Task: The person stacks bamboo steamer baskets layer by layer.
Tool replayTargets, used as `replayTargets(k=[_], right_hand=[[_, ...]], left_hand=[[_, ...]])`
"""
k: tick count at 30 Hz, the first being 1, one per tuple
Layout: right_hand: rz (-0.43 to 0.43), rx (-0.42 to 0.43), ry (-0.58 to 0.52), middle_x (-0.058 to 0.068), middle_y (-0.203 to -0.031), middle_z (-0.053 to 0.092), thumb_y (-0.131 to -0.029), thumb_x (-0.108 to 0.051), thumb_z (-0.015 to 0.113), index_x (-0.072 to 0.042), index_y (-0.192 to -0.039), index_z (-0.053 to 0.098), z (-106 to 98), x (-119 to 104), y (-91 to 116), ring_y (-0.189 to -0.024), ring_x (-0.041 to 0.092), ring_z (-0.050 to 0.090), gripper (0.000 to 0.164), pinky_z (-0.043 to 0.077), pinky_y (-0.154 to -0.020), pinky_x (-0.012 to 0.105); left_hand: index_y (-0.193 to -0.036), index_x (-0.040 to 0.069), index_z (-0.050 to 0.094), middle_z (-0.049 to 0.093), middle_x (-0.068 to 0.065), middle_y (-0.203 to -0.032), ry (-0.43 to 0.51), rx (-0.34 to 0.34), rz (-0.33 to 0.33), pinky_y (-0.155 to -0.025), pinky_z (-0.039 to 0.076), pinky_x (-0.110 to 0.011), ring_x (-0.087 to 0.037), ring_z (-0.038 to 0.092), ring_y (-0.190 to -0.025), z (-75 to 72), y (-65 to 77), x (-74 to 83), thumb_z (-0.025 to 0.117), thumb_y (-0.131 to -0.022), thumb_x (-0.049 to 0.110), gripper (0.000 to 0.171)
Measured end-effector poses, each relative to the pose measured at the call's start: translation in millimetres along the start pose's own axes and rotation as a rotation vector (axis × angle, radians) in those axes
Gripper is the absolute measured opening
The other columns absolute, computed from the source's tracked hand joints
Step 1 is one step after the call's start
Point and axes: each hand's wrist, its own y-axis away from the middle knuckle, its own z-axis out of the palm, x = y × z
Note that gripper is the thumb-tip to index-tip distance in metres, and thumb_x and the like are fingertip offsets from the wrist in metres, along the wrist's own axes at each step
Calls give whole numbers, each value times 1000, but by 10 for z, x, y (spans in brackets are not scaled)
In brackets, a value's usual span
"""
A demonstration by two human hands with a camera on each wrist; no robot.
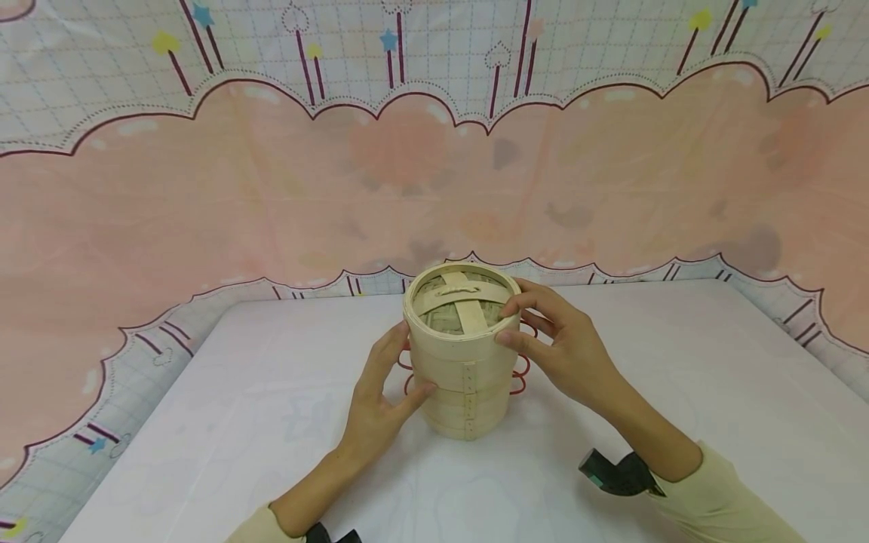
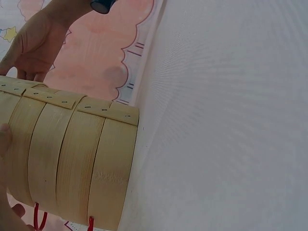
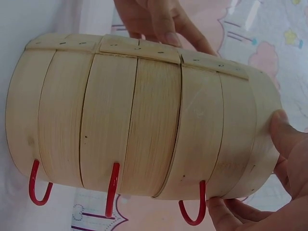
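A stacked bamboo steamer point(image 1: 444, 407) stands upright at the middle of the table, its round woven lid point(image 1: 470, 313) on top. Thumb in front and fingers behind, my left hand point(image 1: 375, 411) holds the steamer's left side at mid-height. My right hand point(image 1: 573, 347) grips the lid's rim at the right, with the index finger over the edge and the thumb on the outer side. Red loop handles point(image 3: 112, 190) stick out from the tiers, close to the right fingertips in the right wrist view. Stapled seams point(image 2: 108, 111) run along the wall in the left wrist view.
A white cloth covers the table point(image 1: 271, 415). Behind it hangs a patterned curtain point(image 1: 305, 204) in peach and white. Black wrist devices point(image 1: 618, 473) are worn at both sleeves, low over the table.
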Motion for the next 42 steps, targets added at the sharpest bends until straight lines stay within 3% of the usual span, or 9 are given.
replayTargets(k=[9, 21, 42], right_hand=[[-20, 0, -26, 1, -139, 47, -85, -13, 74, -12, -102, 60, -4, 3, -6, -137, 15, 31, 23, 41, -99, 29], [25, 23, -13, 1, -142, 45, -84, -14, 74, -12, -100, 61, 7, -27, 7, -136, 19, 34, 21, 44, -95, 40], [51, -9, -4, -3, -143, 44, -84, -18, 75, -16, -102, 61, -14, -29, -5, -135, 17, 34, 23, 43, -97, 35]], left_hand=[[-148, 14, 34, 39, -6, -145, -3, 0, -4, -101, 35, -33, -23, 47, -117, 5, 7, -13, 80, -73, 1, 89], [-149, 13, 34, 38, -8, -146, 6, 6, 10, -103, 34, -34, -23, 46, -119, -2, -14, 21, 81, -72, 1, 91], [-146, 10, 36, 39, -6, -146, 57, 24, -25, -100, 38, -38, -24, 47, -119, -9, -6, 21, 79, -74, -4, 85]])
